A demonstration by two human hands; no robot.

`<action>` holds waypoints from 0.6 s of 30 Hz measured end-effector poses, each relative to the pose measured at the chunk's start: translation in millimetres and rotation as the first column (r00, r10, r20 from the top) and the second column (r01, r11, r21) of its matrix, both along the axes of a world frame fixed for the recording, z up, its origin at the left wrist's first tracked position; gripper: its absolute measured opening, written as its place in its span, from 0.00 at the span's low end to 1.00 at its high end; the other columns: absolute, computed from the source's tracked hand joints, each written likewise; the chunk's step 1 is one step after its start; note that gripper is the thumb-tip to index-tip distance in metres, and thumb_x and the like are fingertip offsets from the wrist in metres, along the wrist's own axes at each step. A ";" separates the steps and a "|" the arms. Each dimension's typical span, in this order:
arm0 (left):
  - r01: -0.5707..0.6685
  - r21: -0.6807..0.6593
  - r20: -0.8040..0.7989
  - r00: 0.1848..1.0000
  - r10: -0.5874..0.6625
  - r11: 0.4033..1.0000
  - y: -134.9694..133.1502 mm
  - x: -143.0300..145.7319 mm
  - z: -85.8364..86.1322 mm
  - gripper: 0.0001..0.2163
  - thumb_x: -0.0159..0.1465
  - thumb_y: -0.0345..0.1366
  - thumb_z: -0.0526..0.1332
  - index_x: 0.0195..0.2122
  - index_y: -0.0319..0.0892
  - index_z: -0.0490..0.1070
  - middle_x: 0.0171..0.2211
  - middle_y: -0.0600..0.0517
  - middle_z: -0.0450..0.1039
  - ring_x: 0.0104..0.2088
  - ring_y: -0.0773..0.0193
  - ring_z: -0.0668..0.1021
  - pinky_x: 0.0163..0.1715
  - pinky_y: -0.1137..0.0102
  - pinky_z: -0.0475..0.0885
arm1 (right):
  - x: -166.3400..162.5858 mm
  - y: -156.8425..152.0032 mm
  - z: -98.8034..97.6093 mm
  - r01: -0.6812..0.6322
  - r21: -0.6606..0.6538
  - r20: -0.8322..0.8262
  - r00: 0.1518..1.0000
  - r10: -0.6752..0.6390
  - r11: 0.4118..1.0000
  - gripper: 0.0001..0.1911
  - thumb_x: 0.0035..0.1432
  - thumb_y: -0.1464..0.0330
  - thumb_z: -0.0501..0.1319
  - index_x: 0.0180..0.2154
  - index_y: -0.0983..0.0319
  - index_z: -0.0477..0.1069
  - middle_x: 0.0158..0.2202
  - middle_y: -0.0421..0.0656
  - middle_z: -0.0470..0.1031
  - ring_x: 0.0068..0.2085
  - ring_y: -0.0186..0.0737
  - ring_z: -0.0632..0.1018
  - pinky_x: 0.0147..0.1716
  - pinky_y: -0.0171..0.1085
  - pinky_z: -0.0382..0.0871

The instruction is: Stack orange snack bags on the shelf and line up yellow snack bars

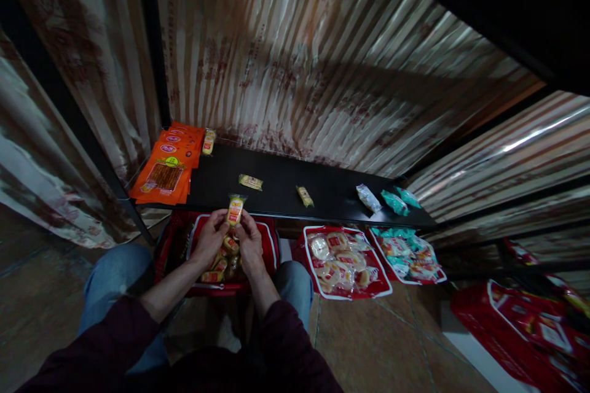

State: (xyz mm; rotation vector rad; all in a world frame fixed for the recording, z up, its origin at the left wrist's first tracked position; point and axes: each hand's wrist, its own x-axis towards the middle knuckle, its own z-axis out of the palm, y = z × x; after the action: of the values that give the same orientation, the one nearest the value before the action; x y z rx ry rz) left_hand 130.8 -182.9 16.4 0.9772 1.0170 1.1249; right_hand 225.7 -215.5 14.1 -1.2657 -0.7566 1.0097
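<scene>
Between my two hands I hold a small yellow wrapped snack cake (235, 210), upright, with its printed side toward me. The fingers of my left hand (212, 234) close on its left edge, and those of my right hand (249, 241) on its right edge. Just below is a red basket (270, 242) with several similar yellow packets (216, 271) in it. On the black shelf (276, 166) beyond my hands lie one wrapped cake (251, 182) and, farther right, another small packet (305, 196). A yellow packet (209, 142) rests at the back left.
Orange snack bags (166, 166) overlap at the shelf's left end. White and teal packets (394, 202) lie at its right. Red baskets of round wrapped cakes (343, 261) and teal packets (408, 255) stand below. Another red basket (498, 331) is at far right. A black post (154, 37) rises at left.
</scene>
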 end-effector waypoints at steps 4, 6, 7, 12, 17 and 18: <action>0.002 0.007 -0.006 1.000 -0.002 1.000 -0.7 2.4 -3.5 0.15 0.52 0.35 0.60 0.42 0.41 0.69 0.41 0.48 0.74 0.43 0.60 0.76 0.47 0.65 0.68 | 1.0 -0.3 1.2 -0.001 0.024 -0.019 1.000 0.002 1.000 0.22 0.49 0.67 0.61 0.49 0.55 0.71 0.46 0.39 0.77 0.47 0.40 0.75 0.50 0.40 0.67; 0.003 0.005 -0.003 1.000 -0.003 1.000 -1.0 3.5 -4.9 0.16 0.52 0.35 0.60 0.43 0.42 0.69 0.42 0.48 0.74 0.43 0.60 0.76 0.46 0.65 0.68 | 1.4 -1.0 1.6 0.006 0.024 -0.024 1.000 -0.006 1.000 0.22 0.49 0.68 0.61 0.49 0.55 0.71 0.46 0.39 0.76 0.47 0.40 0.75 0.50 0.40 0.67; 0.006 0.002 -0.002 1.000 -0.006 1.000 -1.2 4.1 -4.9 0.16 0.52 0.35 0.60 0.43 0.42 0.69 0.42 0.48 0.74 0.43 0.60 0.76 0.45 0.65 0.68 | 1.6 -1.5 1.5 0.013 0.022 -0.023 1.000 -0.013 1.000 0.22 0.49 0.68 0.61 0.49 0.56 0.71 0.46 0.39 0.77 0.47 0.40 0.75 0.50 0.41 0.67; -0.009 -0.002 -0.023 1.000 0.009 1.000 -5.0 6.1 2.1 0.15 0.51 0.35 0.60 0.41 0.42 0.69 0.39 0.49 0.75 0.41 0.60 0.76 0.44 0.65 0.69 | 3.8 -3.9 -2.7 0.033 0.026 -0.004 0.999 -0.033 0.999 0.22 0.50 0.68 0.60 0.49 0.56 0.71 0.46 0.40 0.76 0.47 0.40 0.75 0.50 0.40 0.68; -0.009 -0.003 -0.027 1.000 0.009 1.000 -8.4 6.8 5.2 0.15 0.51 0.38 0.62 0.41 0.42 0.69 0.40 0.48 0.74 0.41 0.60 0.76 0.44 0.65 0.69 | 4.2 -7.0 -3.8 0.028 0.014 0.038 0.999 -0.029 1.000 0.21 0.51 0.69 0.59 0.49 0.56 0.71 0.47 0.39 0.76 0.47 0.40 0.75 0.50 0.40 0.68; -0.015 -0.004 -0.028 0.999 0.015 1.000 -8.3 6.7 4.2 0.15 0.51 0.39 0.63 0.40 0.42 0.68 0.40 0.48 0.74 0.41 0.60 0.76 0.44 0.65 0.69 | 3.7 -7.8 -3.1 0.027 0.006 0.046 0.999 -0.027 1.000 0.21 0.50 0.69 0.59 0.48 0.56 0.71 0.46 0.39 0.77 0.47 0.40 0.75 0.50 0.40 0.68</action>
State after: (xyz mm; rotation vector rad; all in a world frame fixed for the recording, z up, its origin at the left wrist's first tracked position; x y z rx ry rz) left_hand 137.5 -191.2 20.6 0.9856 1.0505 1.1239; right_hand 229.3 -223.3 11.1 -1.2949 -0.7752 0.9592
